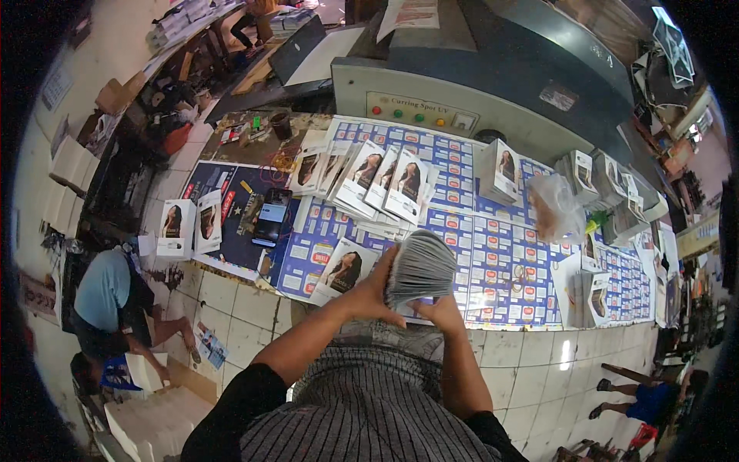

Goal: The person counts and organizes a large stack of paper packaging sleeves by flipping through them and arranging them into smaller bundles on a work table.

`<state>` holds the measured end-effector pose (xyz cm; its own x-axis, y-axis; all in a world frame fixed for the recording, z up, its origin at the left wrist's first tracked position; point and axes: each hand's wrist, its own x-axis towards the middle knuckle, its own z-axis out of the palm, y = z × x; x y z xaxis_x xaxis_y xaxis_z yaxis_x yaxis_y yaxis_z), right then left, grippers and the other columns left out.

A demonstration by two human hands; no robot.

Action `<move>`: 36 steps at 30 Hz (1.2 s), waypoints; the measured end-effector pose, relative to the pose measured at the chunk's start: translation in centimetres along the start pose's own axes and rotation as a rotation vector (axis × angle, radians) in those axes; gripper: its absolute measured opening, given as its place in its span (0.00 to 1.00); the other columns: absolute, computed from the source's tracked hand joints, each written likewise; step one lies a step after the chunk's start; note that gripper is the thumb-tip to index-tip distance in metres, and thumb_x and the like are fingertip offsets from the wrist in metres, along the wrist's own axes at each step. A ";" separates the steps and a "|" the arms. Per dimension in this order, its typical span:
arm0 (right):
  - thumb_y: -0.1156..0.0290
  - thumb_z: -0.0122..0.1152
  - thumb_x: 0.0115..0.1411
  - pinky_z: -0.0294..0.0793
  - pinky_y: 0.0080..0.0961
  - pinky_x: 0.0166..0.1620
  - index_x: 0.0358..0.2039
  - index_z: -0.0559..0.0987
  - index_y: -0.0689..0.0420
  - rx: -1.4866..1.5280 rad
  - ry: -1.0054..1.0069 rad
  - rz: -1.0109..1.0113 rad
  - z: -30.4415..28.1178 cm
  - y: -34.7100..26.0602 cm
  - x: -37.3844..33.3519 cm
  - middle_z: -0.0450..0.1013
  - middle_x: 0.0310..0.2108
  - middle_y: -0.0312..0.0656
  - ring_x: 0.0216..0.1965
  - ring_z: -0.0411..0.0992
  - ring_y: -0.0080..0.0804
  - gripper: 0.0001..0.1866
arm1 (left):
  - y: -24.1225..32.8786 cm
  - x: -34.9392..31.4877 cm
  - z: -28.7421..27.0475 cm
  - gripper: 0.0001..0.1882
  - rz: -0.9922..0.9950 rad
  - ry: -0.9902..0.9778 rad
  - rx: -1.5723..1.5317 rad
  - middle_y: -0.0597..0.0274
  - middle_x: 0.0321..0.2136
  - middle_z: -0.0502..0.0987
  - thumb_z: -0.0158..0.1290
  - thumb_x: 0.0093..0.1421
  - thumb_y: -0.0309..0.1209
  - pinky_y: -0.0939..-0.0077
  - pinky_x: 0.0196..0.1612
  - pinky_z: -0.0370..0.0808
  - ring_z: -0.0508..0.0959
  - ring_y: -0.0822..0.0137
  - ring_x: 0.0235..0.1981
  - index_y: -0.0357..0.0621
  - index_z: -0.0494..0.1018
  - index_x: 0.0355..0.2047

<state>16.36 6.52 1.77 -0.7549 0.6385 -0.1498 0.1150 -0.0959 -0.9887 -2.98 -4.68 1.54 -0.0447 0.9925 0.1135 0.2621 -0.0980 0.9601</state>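
Observation:
Between my two hands, at the table's near edge, is a thick stack of printed cards (422, 266), its many thin grey-white edges turned up and slightly fanned. My left hand (377, 291) is closed round the stack's left side. My right hand (439, 309) grips its lower right corner. Just left of the stack, a printed card (345, 271) with a picture of long dark hair lies on the table. Beyond it, several overlapping piles of like cards (377, 181) are spread out. The faces of the cards I hold are hidden.
Blue printed sheets (493, 266) cover the table. A phone (271, 219) lies at the left. More card stacks (500, 173) and a clear plastic bag (556, 208) stand at the right. Behind rises a large machine (416, 100) with coloured buttons. A person (108, 289) crouches at the left.

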 end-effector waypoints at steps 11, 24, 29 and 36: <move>0.73 0.73 0.42 0.56 0.33 0.63 0.61 0.57 0.62 -0.119 -0.016 -0.011 0.6 3.9 0.6 0.65 0.55 0.46 0.59 0.61 0.38 0.47 | -3.3 0.8 1.4 0.54 -0.109 0.124 -1.083 0.56 0.69 0.47 0.50 0.58 0.62 0.64 0.68 0.50 0.48 0.61 0.69 0.47 0.33 0.70; 0.66 0.77 0.41 0.59 0.32 0.63 0.63 0.55 0.63 -0.096 -0.107 0.046 1.0 3.4 1.3 0.63 0.59 0.49 0.61 0.62 0.40 0.53 | -6.1 1.8 4.0 0.49 0.009 0.281 -0.796 0.56 0.68 0.47 0.34 0.62 0.67 0.63 0.68 0.47 0.49 0.60 0.68 0.44 0.37 0.70; 0.66 0.77 0.41 0.58 0.32 0.63 0.62 0.57 0.64 -0.202 -0.099 -0.016 -0.4 6.4 1.3 0.60 0.60 0.52 0.62 0.60 0.43 0.50 | -6.4 0.7 3.8 0.49 -0.052 0.197 -0.720 0.54 0.69 0.44 0.32 0.63 0.67 0.64 0.68 0.45 0.45 0.60 0.69 0.43 0.36 0.70; 0.69 0.74 0.43 0.62 0.31 0.60 0.60 0.61 0.63 -0.144 -0.115 0.015 -0.3 5.4 1.1 0.65 0.57 0.48 0.58 0.64 0.39 0.45 | -3.3 3.0 1.8 0.42 -0.016 0.333 -0.666 0.55 0.70 0.44 0.33 0.68 0.59 0.66 0.69 0.42 0.45 0.61 0.70 0.42 0.38 0.70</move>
<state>16.35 6.93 -3.70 -0.8200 0.5458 -0.1722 0.2124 0.0108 -0.9771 -2.21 -1.27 -1.76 -0.3607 0.9302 0.0678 -0.3767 -0.2118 0.9018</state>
